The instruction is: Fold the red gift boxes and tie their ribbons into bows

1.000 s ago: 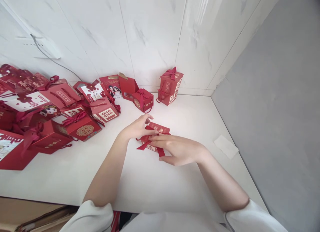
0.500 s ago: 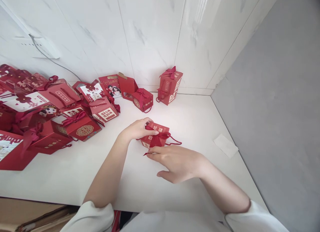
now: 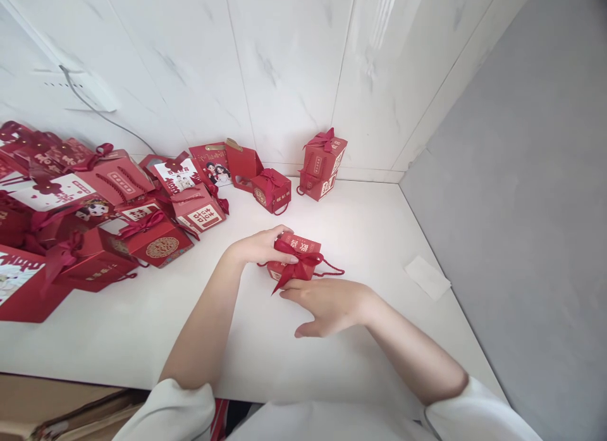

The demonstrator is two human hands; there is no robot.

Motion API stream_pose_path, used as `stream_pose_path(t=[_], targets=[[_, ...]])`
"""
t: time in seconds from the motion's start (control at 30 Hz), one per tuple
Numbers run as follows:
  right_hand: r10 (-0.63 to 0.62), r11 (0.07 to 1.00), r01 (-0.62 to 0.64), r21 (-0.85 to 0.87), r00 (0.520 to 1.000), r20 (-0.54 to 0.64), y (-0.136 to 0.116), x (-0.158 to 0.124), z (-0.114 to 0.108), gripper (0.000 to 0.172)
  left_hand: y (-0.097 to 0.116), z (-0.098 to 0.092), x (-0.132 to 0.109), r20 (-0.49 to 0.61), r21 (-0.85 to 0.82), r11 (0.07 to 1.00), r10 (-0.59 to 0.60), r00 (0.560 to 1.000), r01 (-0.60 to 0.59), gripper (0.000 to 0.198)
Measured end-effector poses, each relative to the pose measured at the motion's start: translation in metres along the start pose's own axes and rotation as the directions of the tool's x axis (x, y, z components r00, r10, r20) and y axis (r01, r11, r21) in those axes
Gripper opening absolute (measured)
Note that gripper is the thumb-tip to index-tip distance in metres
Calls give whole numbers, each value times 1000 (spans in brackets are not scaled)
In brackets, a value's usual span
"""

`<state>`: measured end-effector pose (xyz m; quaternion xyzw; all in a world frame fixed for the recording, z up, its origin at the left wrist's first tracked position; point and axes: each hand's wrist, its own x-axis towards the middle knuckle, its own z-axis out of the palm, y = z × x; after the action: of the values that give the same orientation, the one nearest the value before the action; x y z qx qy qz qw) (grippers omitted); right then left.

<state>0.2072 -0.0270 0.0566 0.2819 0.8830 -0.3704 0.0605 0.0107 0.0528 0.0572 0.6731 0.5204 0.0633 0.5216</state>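
A small red gift box point(image 3: 303, 254) with gold characters and a dark red ribbon bow point(image 3: 294, 265) sits on the white table point(image 3: 360, 226). My left hand point(image 3: 260, 246) rests on the box's left side, fingers curled over its top and holding it. My right hand point(image 3: 327, 305) lies just in front of the box, fingertips close to the ribbon's loose end, fingers loosely together with nothing plainly held. A thin red cord loop point(image 3: 332, 270) trails from the box to the right.
Several red gift boxes and bags point(image 3: 95, 207) pile at the left. A small red box point(image 3: 272, 189) and two stacked red boxes point(image 3: 322, 162) stand near the back wall. A white paper slip point(image 3: 427, 278) lies at the right by the grey wall.
My right hand has drawn back off the box toward me, uncovering the tied bow and the cord loop. My left hand stays on the box.
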Motion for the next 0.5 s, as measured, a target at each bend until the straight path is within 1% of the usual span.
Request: stream_pose_path(t=[0.1,0.13,0.17,0.2,0.23,0.27,0.3,0.33,0.37,0.4,0.43,0.47,0.5], targets=[[-51,998,49,28,997,60,1,-2,-6,60,-4,-8,-5,178,11,1000,14,984,-16,117],[-84,996,80,37,992,99,0,-5,-9,61,-4,-12,-10,206,26,999,39,978,-46,125],[-129,991,122,57,982,135,-2,-10,-14,61,-3,-17,-15,204,53,995,76,976,-89,128],[-180,982,168,85,971,159,-4,-17,-19,61,-1,-21,-21,166,90,986,121,979,-138,128],[-232,969,214,121,959,163,-6,-27,-25,61,2,-24,-28,92,136,974,167,982,-179,122],[-270,956,249,154,953,134,-8,-38,-32,61,6,-26,-34,-11,183,963,202,979,-196,113],[-284,949,267,171,955,86,-9,-51,-38,62,11,-25,-39,-127,221,958,213,969,-181,102],[-273,948,266,177,962,16,-10,-64,-45,61,17,-22,-43,-245,251,959,196,949,-134,92],[-244,953,249,169,968,-51,-11,-78,-50,61,23,-15,-45,-358,278,959,161,920,-60,85],[-204,963,219,156,973,-111,-11,-92,-55,59,30,-5,-45,-454,307,951,119,883,30,84],[-151,975,175,136,974,-167,-11,-104,-58,57,36,7,-44,-525,350,928,80,848,129,89],[-95,986,122,114,972,-213,-11,-115,-59,56,42,21,-41,-578,416,882,68,813,222,98],[-36,994,61,91,967,-254,-10,-125,-60,55,46,36,-36,-597,486,826,75,799,286,106]])
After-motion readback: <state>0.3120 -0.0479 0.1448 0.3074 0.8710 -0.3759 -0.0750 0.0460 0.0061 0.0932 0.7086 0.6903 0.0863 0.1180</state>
